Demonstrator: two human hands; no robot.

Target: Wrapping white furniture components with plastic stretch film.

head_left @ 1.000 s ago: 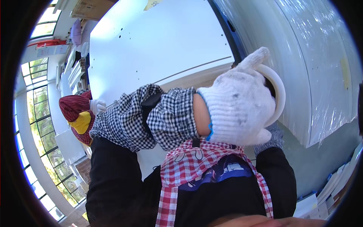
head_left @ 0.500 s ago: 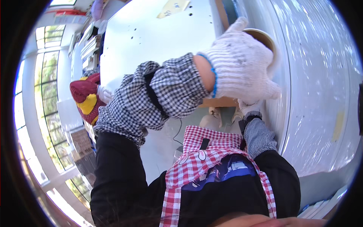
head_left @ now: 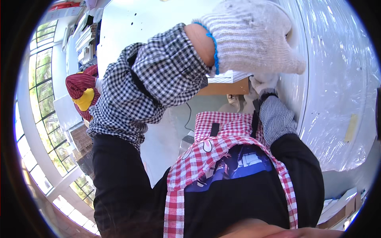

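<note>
My left hand (head_left: 250, 39), in a white knit glove with a blue cuff edge, reaches across the upper right of the head view. It is wrapped round a roll (head_left: 293, 37), whose pale side shows only as a sliver beyond the knuckles; most of it is hidden. One glove fingertip points right, over the clear plastic film (head_left: 333, 83). My right hand (head_left: 265, 82), also gloved, is lower, beside the film-covered edge and the end of a brown board edge (head_left: 228, 87). Its fingers look bent; what they hold is hidden.
A large white panel (head_left: 131, 43) spreads to the left of my arm. Beyond it stands another person (head_left: 81, 93) in dark red and yellow. Stacked boards (head_left: 85, 43) lie at the far left. A thin cable (head_left: 189, 115) hangs near the floor by my apron.
My left hand has moved up and farther away, and the roll's brown core has gone out of sight behind it. My right hand has shifted slightly upward in the view.
</note>
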